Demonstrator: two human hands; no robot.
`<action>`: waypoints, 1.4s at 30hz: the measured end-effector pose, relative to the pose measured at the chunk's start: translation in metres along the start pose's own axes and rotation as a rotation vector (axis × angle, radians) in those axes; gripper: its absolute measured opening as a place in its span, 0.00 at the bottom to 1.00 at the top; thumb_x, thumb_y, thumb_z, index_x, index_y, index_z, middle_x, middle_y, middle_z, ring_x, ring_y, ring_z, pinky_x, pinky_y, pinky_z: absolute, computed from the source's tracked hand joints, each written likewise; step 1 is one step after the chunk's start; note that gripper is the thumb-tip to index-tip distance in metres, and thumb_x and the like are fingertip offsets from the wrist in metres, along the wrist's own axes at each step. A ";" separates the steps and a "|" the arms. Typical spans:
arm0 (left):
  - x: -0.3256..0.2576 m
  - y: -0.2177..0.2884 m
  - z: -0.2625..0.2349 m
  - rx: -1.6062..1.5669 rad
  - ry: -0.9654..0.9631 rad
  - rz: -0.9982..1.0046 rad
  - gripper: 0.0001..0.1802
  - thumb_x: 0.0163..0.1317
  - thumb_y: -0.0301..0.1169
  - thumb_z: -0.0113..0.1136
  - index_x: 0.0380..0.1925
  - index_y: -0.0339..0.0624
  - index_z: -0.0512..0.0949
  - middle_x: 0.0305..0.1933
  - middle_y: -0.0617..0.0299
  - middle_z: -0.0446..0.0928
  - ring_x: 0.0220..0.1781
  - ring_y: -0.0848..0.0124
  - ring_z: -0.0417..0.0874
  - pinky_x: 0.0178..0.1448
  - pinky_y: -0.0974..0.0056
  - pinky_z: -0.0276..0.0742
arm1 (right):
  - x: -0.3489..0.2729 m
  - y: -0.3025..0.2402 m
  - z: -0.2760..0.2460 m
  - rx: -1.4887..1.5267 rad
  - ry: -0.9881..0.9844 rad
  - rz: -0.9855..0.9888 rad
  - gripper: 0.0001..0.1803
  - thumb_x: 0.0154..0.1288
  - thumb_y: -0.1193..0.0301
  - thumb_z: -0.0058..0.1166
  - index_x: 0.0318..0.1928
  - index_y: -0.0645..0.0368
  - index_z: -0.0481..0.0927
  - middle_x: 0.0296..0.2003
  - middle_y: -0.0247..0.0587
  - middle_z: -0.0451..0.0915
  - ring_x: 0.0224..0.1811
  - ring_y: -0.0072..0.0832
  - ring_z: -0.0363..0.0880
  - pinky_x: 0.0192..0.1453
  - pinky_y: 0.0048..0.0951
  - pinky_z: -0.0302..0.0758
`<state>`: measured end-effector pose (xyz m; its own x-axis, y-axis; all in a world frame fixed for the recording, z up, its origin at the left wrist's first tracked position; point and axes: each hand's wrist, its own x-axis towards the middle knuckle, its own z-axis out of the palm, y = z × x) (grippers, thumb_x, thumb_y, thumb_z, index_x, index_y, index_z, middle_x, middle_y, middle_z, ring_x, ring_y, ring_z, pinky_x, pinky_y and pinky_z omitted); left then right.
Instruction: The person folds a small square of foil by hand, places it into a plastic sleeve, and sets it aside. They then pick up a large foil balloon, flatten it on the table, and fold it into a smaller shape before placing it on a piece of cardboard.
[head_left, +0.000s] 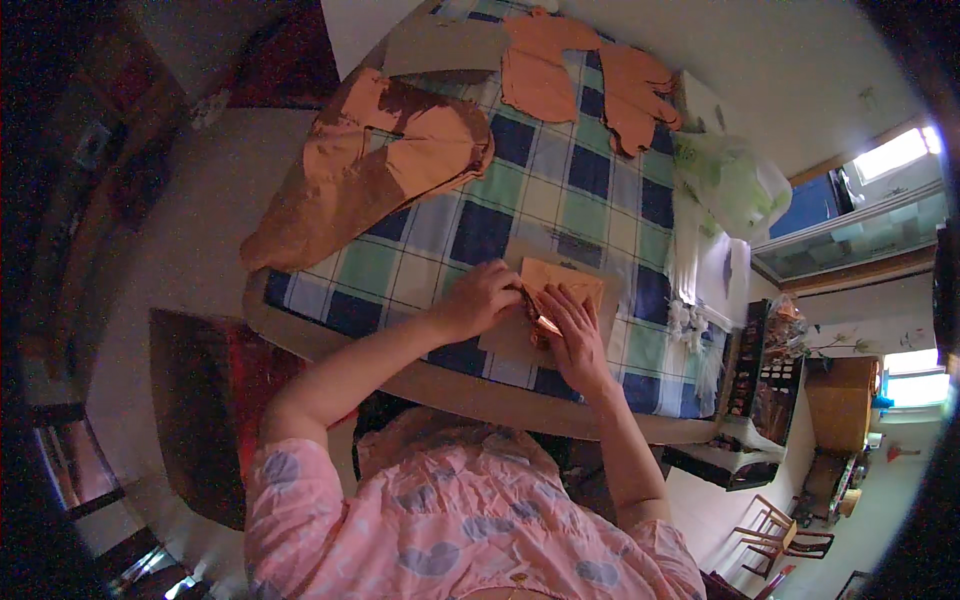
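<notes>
A small tan-orange folded sheet [545, 272], perhaps leather or paper, lies on a beige board [508, 342] near the table's front edge. My left hand [480, 300] is closed at the sheet's left edge, its fingertips pinched there. Over the sheet's right part lies my right hand [577, 332], fingers stretched out and pressing down. Between the hands a shiny, dark brown fold or strip [543, 326] shows; its exact shape is too small to make out. My fingers hide part of the sheet.
A checked cloth covers the table [565, 210]. Large orange-brown cut pieces [345, 205] lie left, with more cut pieces [540, 75] at the far side beside a beige sheet [440, 48]. Plastic bags [725, 180] line the right edge. Beyond stand a black crate [765, 380] and a wooden chair [775, 535].
</notes>
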<state>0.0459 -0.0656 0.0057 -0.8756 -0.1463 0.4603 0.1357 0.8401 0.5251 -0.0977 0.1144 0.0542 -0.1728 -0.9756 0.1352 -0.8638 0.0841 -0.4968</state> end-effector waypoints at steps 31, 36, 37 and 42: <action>-0.021 0.060 0.009 0.415 0.085 -0.113 0.18 0.53 0.32 0.56 0.45 0.37 0.78 0.52 0.57 0.71 0.58 0.57 0.68 0.61 0.52 0.64 | 0.001 -0.001 0.000 0.014 -0.008 0.022 0.26 0.64 0.71 0.41 0.64 0.56 0.68 0.66 0.46 0.66 0.72 0.43 0.56 0.75 0.49 0.43; -0.027 0.061 0.016 0.401 0.019 -0.178 0.18 0.55 0.35 0.54 0.46 0.41 0.78 0.56 0.58 0.70 0.62 0.57 0.65 0.64 0.48 0.60 | 0.001 -0.001 0.000 0.018 -0.007 0.016 0.27 0.64 0.71 0.42 0.65 0.55 0.68 0.66 0.46 0.65 0.73 0.43 0.55 0.75 0.49 0.43; -0.029 0.060 0.017 0.394 0.005 -0.189 0.19 0.55 0.35 0.54 0.47 0.44 0.78 0.57 0.58 0.69 0.63 0.57 0.64 0.65 0.46 0.59 | 0.002 -0.003 -0.001 0.017 -0.020 0.028 0.27 0.64 0.70 0.42 0.65 0.55 0.68 0.67 0.46 0.64 0.73 0.43 0.55 0.75 0.50 0.42; -0.026 0.060 0.015 0.355 -0.010 -0.190 0.19 0.58 0.36 0.55 0.50 0.50 0.77 0.59 0.58 0.68 0.64 0.56 0.63 0.66 0.43 0.57 | -0.001 0.005 0.003 -0.016 -0.026 0.012 0.27 0.64 0.70 0.42 0.65 0.55 0.68 0.67 0.46 0.63 0.73 0.43 0.54 0.76 0.50 0.42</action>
<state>0.0698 -0.0032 0.0147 -0.8746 -0.3123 0.3709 -0.1957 0.9272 0.3194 -0.1003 0.1149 0.0494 -0.1713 -0.9794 0.1070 -0.8692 0.0991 -0.4844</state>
